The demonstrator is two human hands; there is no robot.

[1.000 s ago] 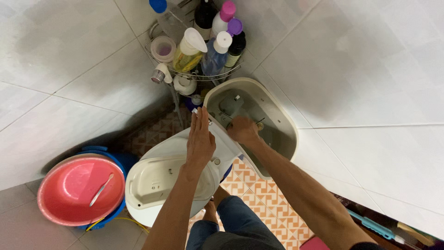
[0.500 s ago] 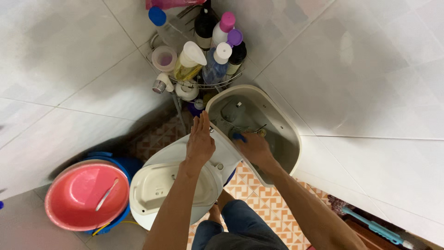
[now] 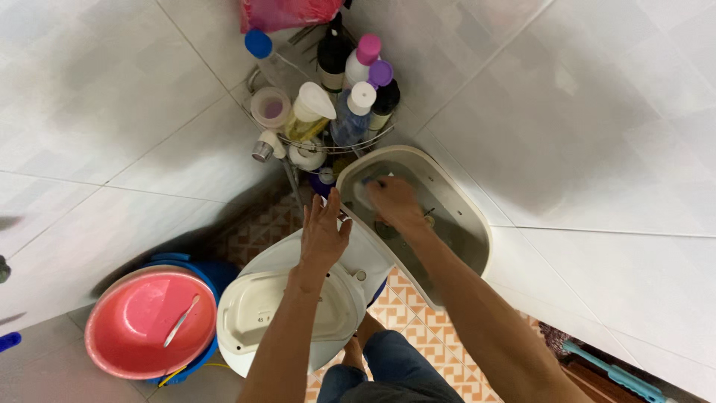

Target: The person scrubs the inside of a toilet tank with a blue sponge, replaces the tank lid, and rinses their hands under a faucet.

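White tiled walls (image 3: 112,112) on both sides, meeting in a corner; patterned orange floor tiles (image 3: 418,328) below. In the middle, a white toilet (image 3: 283,313) seen from above, lid down. Behind it, an open toilet tank (image 3: 462,216), uncovered, dark inside with fittings showing. Lower left, a pink basin (image 3: 142,328) nested in a blue bucket (image 3: 186,265), a thin white stick-like item lying inside the basin. In the corner, a wire corner rack (image 3: 328,145) crowded with bottles: a dark bottle (image 3: 332,52), one with a pink cap (image 3: 365,52), one with a purple cap (image 3: 379,75), a yellowish bottle with a white cap (image 3: 309,112), a blue-capped one (image 3: 259,45). Above the rack, a pink plastic bag (image 3: 283,13). Lower right edge, a teal handle (image 3: 604,369) on the floor. Right hand (image 3: 391,205) down inside the tank at its near-left end, fingers curled on a small blue-and-white sponge-like thing (image 3: 365,190); closed around it or merely pressing, hard to tell. Left hand (image 3: 324,235) open, fingers spread and pointing up, resting flat at the back of the toilet, just beside the tank's rim, holding nothing.
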